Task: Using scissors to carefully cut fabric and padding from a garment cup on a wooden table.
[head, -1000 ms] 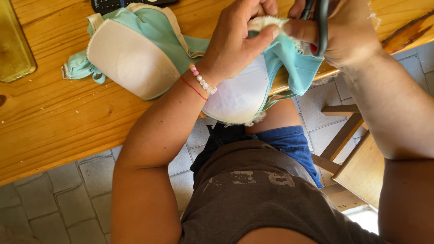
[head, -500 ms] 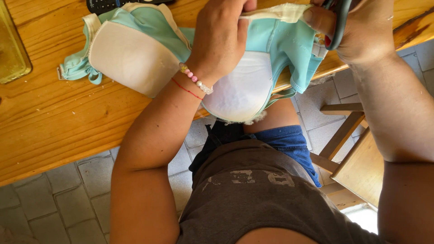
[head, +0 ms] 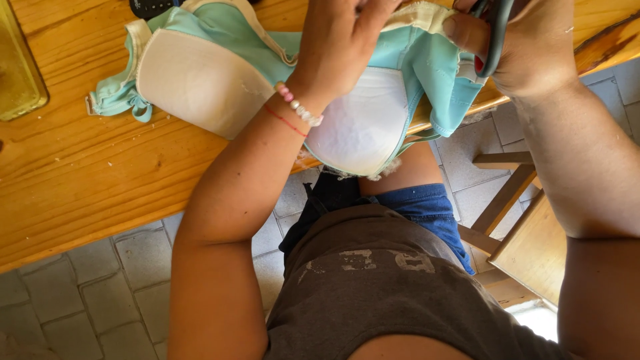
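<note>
A padded turquoise bra point(head: 213, 67) with pale cup linings lies across the edge of a wooden table point(head: 80, 187). My left hand point(head: 343, 40), a bead bracelet at its wrist, grips the fabric at the top of the near cup point(head: 363, 123), which hangs over the table edge. My right hand point(head: 527, 43) holds grey-handled scissors point(head: 497, 30) with fingers through the loops, its thumb pressed on the bra's cream upper edge. The scissor blades are hidden.
A yellowish glass dish point(head: 17, 67) sits at the table's left edge, and a dark remote-like object point(head: 153, 7) at the top. A wooden chair point(head: 527, 240) stands to my right on the grey tiled floor point(head: 80, 300).
Both hands and the bra's near cup have shifted up and slightly right. My left hand now covers more of the cup's top edge.
</note>
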